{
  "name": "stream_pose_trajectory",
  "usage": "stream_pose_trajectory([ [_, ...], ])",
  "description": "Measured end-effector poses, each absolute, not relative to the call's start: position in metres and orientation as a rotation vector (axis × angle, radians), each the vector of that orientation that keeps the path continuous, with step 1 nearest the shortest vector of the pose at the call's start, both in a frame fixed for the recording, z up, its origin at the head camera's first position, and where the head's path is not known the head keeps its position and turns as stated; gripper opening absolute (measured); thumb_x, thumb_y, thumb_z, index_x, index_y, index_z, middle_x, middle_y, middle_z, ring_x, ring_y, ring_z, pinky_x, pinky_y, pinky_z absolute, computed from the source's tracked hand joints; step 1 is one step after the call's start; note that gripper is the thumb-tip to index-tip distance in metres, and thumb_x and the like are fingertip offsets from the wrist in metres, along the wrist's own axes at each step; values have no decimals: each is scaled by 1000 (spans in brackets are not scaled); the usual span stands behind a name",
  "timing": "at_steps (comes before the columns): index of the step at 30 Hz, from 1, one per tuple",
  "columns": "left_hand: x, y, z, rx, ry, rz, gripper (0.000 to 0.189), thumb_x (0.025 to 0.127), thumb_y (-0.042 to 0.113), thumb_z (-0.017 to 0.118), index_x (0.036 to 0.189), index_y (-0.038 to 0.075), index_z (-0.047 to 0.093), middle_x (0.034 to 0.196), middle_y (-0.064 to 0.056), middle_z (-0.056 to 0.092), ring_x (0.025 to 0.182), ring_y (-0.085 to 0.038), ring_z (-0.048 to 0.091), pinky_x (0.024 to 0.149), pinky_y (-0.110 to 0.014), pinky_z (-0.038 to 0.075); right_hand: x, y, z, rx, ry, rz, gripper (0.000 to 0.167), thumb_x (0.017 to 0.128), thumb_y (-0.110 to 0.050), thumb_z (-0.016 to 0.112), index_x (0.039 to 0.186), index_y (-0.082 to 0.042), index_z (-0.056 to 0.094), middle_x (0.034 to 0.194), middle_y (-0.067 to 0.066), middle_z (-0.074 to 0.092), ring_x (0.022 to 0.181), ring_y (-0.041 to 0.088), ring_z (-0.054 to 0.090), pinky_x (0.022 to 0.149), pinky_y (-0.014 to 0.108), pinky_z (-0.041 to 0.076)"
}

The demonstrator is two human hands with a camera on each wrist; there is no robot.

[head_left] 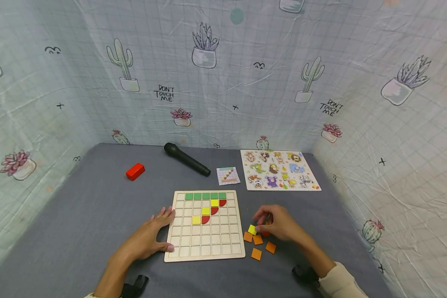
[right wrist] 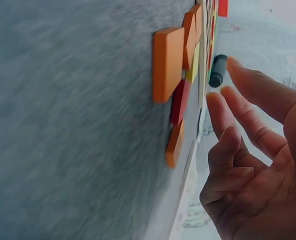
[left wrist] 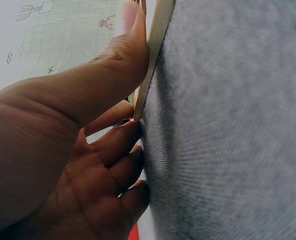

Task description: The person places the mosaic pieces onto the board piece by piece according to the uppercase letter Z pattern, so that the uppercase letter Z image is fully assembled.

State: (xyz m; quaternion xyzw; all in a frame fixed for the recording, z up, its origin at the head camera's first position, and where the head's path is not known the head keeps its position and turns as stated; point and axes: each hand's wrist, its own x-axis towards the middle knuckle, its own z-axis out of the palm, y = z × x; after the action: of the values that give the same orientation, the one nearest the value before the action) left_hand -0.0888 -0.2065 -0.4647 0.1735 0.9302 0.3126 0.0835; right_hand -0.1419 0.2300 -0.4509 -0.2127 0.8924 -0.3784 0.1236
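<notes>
Resting against the left edge of the board [head_left: 201, 240]: left hand [head_left: 145, 238], thumb and fingers spread wide, gripping nothing. Board sits mid grey surface [head_left: 78, 231], between left and right edges. Right hand [head_left: 281, 223] hovers just off the board's right edge, thumb and fingers apart, loosely bent, holding nothing, by orange tiles [head_left: 256, 254], a yellow tile [head_left: 252, 229] and a red piece [head_left: 266, 234]. On the board: green tiles [head_left: 205, 196] along far edge, yellow tiles [head_left: 206, 211] and red quarter-rounds [head_left: 214, 210] stepping diagonally below. Microphone [head_left: 187, 159] near surface's back edge, animal sheet [head_left: 279, 170] at back right corner.
</notes>
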Motion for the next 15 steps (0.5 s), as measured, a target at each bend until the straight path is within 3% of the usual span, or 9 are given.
stream_pose_trajectory([
  [5,-89,-206,-464,517,2775,925,105,75,29,94,160,-3,41,171,-24,32,160,-50,25,127,-71,23,-139,243,-452,-586,2618,-1051,24,84,-15,91,104,-13,78,94,4,73,72,14,59,62,23,50],
  [9,-89,-207,-464,514,2776,913,106,75,29,94,161,-3,41,171,-24,32,160,-49,25,127,-71,24,-138,247,-453,-570,2644,-956,25,82,-13,92,103,-15,79,92,-2,72,80,13,61,70,22,51],
  [15,-90,-207,-465,520,2777,915,107,74,31,94,161,-3,41,171,-24,32,160,-49,26,127,-71,24,-135,245,-452,-560,2696,-852,20,83,-8,91,96,-18,79,87,-6,70,78,9,59,73,23,51],
])
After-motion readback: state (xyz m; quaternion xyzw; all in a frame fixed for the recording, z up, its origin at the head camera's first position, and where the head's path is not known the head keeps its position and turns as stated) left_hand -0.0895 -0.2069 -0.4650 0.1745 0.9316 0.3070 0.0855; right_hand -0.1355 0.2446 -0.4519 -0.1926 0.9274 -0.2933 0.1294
